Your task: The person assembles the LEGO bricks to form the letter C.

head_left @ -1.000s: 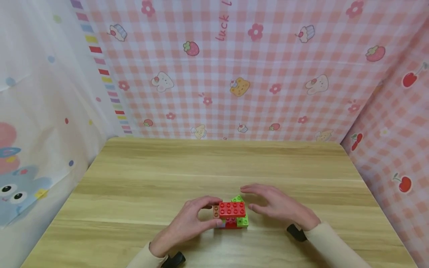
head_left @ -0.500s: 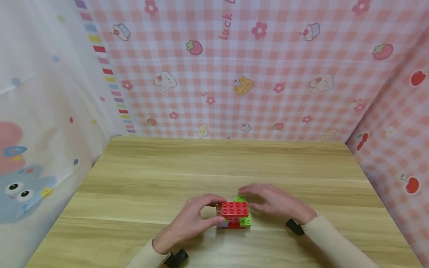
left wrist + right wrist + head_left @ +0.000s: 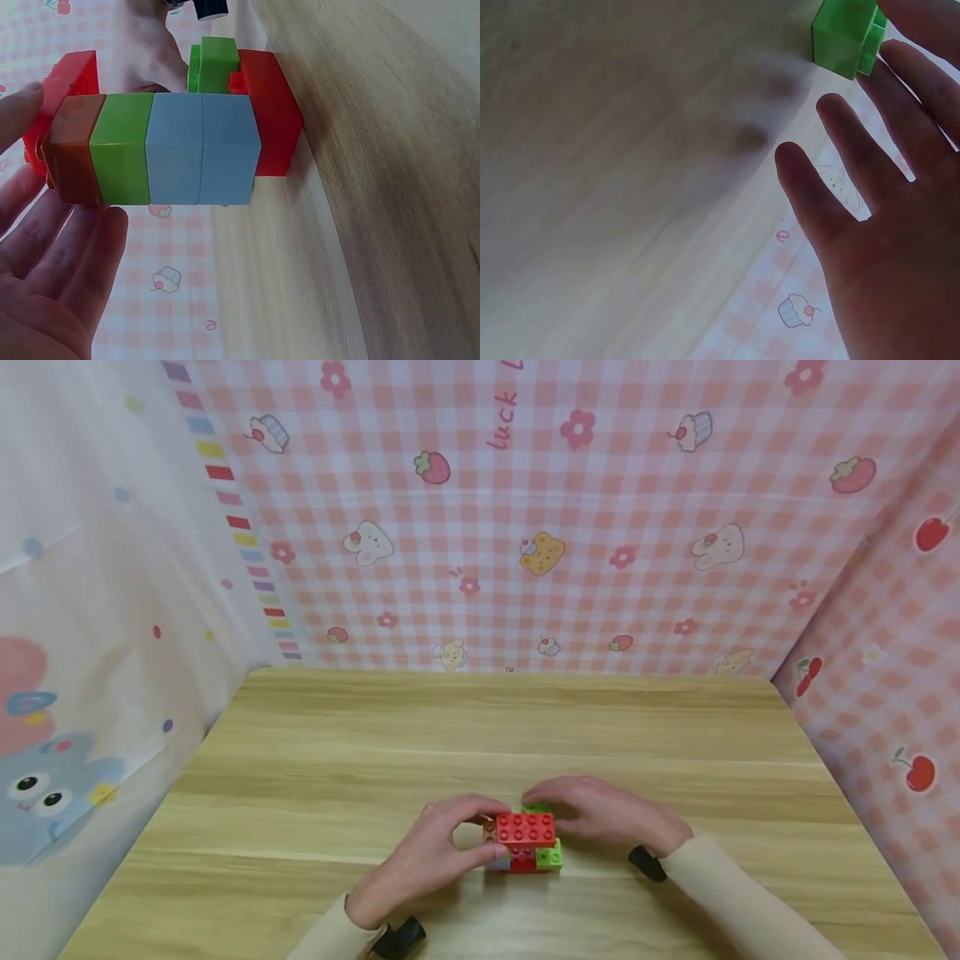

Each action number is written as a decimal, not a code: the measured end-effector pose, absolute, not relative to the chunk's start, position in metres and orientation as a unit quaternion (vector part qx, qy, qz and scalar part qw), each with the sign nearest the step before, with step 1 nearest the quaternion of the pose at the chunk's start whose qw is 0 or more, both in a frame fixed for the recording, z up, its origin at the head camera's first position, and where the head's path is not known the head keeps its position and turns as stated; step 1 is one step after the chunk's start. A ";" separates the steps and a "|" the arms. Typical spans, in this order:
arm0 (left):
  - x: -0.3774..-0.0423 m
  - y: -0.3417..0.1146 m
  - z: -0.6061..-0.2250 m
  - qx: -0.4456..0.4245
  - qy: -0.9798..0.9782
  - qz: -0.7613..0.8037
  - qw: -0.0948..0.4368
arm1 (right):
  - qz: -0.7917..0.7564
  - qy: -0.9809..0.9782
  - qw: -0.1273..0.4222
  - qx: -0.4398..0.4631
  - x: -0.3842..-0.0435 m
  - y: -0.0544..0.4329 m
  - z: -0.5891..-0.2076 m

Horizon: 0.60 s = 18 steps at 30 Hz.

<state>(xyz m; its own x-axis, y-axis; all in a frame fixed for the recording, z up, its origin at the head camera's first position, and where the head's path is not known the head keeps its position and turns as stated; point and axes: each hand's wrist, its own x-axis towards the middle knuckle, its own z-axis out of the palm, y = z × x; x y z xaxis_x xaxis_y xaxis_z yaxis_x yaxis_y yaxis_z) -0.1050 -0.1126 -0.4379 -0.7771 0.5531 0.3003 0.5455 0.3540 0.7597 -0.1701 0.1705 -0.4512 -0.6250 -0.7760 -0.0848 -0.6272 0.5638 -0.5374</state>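
Note:
In the head view, a building-brick model stands on the table, with a red brick [image 3: 525, 828] on top. My left hand [image 3: 431, 847] grips the model's upper left, thumb in front and fingers behind. The left wrist view shows a column with a brown brick [image 3: 79, 150], a green brick [image 3: 120, 150] and blue bricks [image 3: 202, 148], between the top red brick [image 3: 71, 82] and a red base brick [image 3: 271, 112]. A small green brick [image 3: 550, 855] sits on the base's right end. Behind, my right hand [image 3: 603, 810] reaches beside another green brick [image 3: 844, 37], fingers extended; contact is unclear.
The wooden table [image 3: 337, 760] extends beyond the hands. A pink checked cloth [image 3: 487, 527] hangs behind it, with more patterned cloth at both sides. A black wrist strap [image 3: 647, 863] shows below the right wrist.
My right hand has moved left, nearer the green brick behind the model, now covering part of it. The left hand keeps its hold on the model. The head view has shifted slightly.

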 end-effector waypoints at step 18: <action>-0.105 -0.111 -0.442 0.340 0.807 0.483 0.010 | -0.268 0.883 0.123 -0.364 -0.165 0.173 -0.449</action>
<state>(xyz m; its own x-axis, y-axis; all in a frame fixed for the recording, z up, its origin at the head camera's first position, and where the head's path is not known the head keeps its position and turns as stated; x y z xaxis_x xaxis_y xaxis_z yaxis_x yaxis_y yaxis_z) -0.1048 -0.1108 -0.4418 -0.7689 0.5581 0.3119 0.5383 0.3018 0.7869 -0.1650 0.1734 -0.4487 -0.7044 -0.7095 -0.0216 -0.5780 0.5910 -0.5628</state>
